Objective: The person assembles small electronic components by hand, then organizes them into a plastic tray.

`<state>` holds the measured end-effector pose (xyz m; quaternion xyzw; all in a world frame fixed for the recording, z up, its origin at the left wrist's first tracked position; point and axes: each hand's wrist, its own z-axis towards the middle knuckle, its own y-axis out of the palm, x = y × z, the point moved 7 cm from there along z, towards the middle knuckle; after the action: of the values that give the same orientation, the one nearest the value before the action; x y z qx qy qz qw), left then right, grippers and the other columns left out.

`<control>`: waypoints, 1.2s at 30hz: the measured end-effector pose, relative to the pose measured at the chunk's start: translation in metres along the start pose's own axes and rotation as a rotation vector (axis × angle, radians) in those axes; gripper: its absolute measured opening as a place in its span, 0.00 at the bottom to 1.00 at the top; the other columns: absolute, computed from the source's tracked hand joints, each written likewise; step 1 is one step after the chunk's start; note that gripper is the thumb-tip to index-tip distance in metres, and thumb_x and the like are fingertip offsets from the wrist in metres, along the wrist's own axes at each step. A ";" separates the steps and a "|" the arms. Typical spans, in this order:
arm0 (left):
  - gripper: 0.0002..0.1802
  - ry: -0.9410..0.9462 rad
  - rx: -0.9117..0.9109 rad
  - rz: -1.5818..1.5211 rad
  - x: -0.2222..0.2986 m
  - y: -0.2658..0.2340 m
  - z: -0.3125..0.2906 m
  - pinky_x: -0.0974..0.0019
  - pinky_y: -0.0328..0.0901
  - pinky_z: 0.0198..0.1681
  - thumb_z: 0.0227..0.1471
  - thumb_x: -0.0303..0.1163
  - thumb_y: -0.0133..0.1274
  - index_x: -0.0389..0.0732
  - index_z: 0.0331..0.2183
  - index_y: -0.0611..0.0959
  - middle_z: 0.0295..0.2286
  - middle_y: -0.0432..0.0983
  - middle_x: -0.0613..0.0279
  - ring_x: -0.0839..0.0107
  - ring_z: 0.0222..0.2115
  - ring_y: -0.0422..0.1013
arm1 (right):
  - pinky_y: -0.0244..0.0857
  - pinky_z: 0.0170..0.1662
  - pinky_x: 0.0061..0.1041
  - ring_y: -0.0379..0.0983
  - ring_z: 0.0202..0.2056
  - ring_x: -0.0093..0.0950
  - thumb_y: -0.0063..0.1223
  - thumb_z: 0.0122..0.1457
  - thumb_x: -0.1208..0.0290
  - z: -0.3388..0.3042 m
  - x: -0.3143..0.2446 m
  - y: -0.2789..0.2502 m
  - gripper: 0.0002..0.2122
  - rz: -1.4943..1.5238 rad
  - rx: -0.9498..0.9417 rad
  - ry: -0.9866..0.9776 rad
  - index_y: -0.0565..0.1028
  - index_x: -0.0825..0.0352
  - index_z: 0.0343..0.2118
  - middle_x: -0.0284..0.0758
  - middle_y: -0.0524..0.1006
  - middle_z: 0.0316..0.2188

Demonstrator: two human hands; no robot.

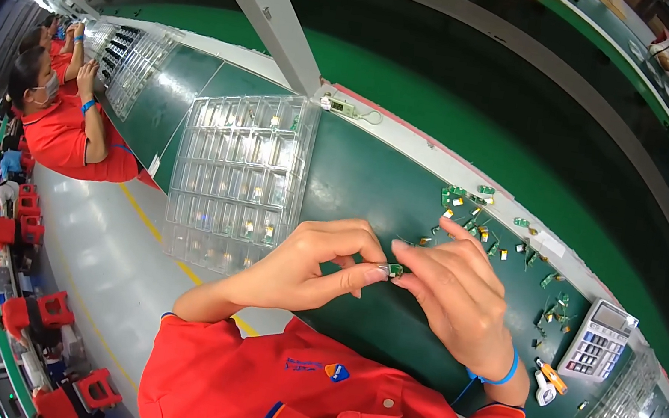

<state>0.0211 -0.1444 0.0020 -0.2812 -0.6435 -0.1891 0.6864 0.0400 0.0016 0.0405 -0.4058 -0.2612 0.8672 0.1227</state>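
Note:
Between my two hands is a small green circuit board (395, 270), held up over the green bench. Thumb and index finger of my left hand (318, 263) pinch its left end. My right hand (460, 293), with a blue band at the wrist, closes its thumb and fingertip on the other end; finer detail there is too small to make out. Beyond my right hand, several loose green boards (484, 223) with thin wires and pale parts lie scattered along the bench edge. Left of my hands stands a clear compartment tray (241, 169), some cells holding small parts.
A calculator (599, 339) lies at the right, beside an orange-handled tool (552, 376) and a white object (544, 391). Another clear tray (621, 403) is past them. A pale rail (437, 159) edges the bench before the conveyor (489, 102). Co-workers in red (75, 123) sit at left.

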 end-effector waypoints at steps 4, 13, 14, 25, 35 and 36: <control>0.05 -0.027 -0.001 -0.094 -0.005 0.001 -0.003 0.72 0.70 0.27 0.57 0.21 0.51 0.28 0.34 0.78 0.31 0.71 0.55 0.71 0.27 0.73 | 0.69 0.51 0.42 0.75 0.32 0.31 0.66 0.43 0.80 -0.002 0.004 0.006 0.14 0.118 -0.042 0.003 0.79 0.69 0.37 0.34 0.79 0.28; 0.07 -0.065 -0.024 -0.258 -0.010 0.005 -0.008 0.73 0.70 0.32 0.59 0.24 0.50 0.28 0.35 0.78 0.33 0.70 0.57 0.73 0.29 0.73 | 0.75 0.46 0.38 0.75 0.32 0.32 0.64 0.42 0.83 -0.009 0.000 0.009 0.14 0.138 0.016 -0.049 0.79 0.71 0.36 0.35 0.79 0.29; 0.07 -0.062 -0.027 -0.263 -0.011 0.006 -0.009 0.73 0.70 0.32 0.59 0.24 0.50 0.28 0.35 0.78 0.33 0.70 0.57 0.73 0.29 0.73 | 0.75 0.46 0.37 0.75 0.31 0.32 0.64 0.42 0.83 -0.008 -0.002 0.009 0.14 0.134 0.027 -0.059 0.79 0.71 0.36 0.36 0.79 0.29; 0.05 -0.150 -0.062 -0.359 -0.015 0.006 -0.010 0.70 0.69 0.35 0.58 0.23 0.51 0.29 0.34 0.79 0.33 0.71 0.56 0.69 0.31 0.75 | 0.75 0.43 0.35 0.75 0.31 0.33 0.65 0.43 0.82 -0.006 -0.006 0.005 0.15 0.134 -0.017 -0.074 0.79 0.72 0.37 0.37 0.80 0.29; 0.06 -0.236 -0.131 -0.449 -0.018 0.013 -0.007 0.69 0.69 0.35 0.58 0.25 0.51 0.31 0.33 0.79 0.32 0.73 0.57 0.69 0.30 0.76 | 0.72 0.37 0.26 0.77 0.32 0.30 0.65 0.42 0.81 -0.008 0.025 0.011 0.13 0.485 -0.177 0.222 0.83 0.67 0.35 0.34 0.81 0.26; 0.06 -0.226 -0.143 -0.432 -0.018 0.013 -0.007 0.69 0.69 0.35 0.58 0.25 0.52 0.32 0.33 0.80 0.32 0.73 0.57 0.69 0.30 0.76 | 0.72 0.36 0.26 0.77 0.31 0.29 0.66 0.41 0.82 -0.009 0.027 0.012 0.13 0.504 -0.187 0.248 0.83 0.67 0.34 0.34 0.82 0.26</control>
<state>0.0329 -0.1403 -0.0181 -0.2042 -0.7462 -0.3436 0.5324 0.0295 0.0065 0.0117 -0.5704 -0.2139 0.7862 -0.1032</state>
